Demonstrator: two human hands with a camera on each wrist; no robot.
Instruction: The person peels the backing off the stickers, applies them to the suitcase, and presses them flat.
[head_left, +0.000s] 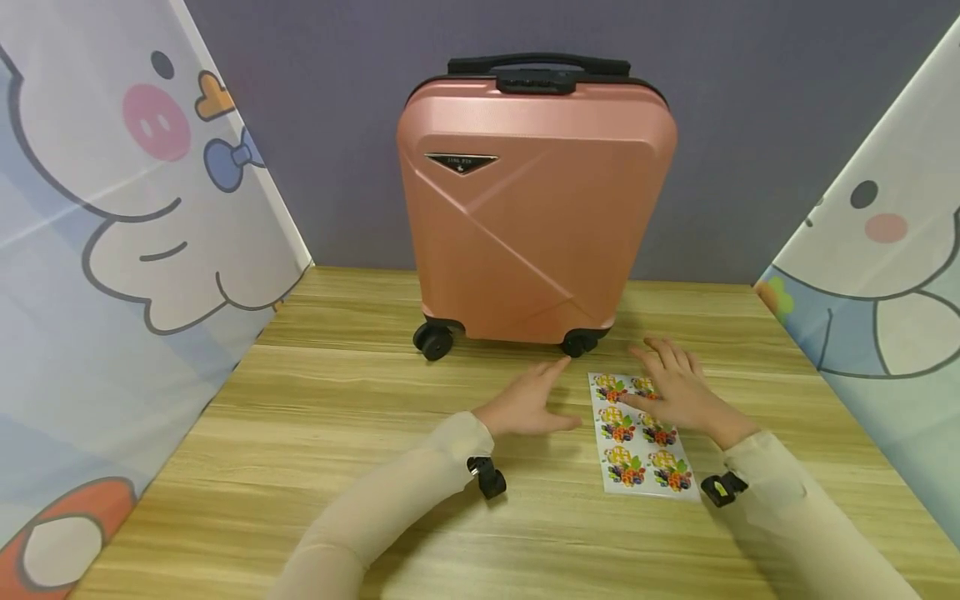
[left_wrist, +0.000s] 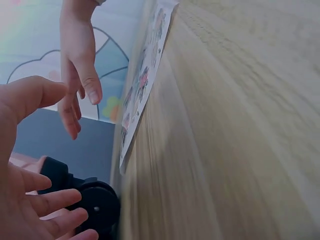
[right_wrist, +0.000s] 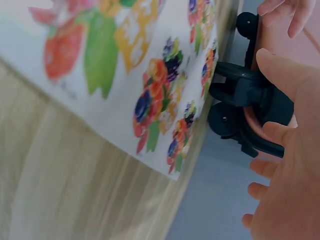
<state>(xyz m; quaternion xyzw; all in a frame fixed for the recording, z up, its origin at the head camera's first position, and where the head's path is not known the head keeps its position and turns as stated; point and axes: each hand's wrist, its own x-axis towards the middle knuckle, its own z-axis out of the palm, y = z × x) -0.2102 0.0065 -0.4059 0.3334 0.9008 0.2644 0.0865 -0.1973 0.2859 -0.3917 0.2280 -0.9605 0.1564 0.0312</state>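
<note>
A white sticker sheet [head_left: 611, 479] printed with several colourful fruit clusters lies flat on the wooden table. Over its upper right part my right hand [head_left: 682, 398] hovers, fingers spread and holding nothing. To the left of the sheet is my left hand [head_left: 525, 404], also empty, its fingers pointing toward the suitcase. In the left wrist view the left hand's fingers [left_wrist: 55, 202] are spread above the tabletop. The right wrist view shows the sheet [right_wrist: 115, 120] close up below the right hand [right_wrist: 285, 145]. Behind both hands a pink suitcase [head_left: 536, 225] stands upright.
Black wheels [head_left: 433, 340] carry the suitcase on the wooden table [head_left: 300, 417], and its black handle [head_left: 540, 62] lies on top. A dark grey panel [head_left: 322, 150] rises behind it. Cartoon-printed panels [head_left: 60, 275] flank the table on both sides.
</note>
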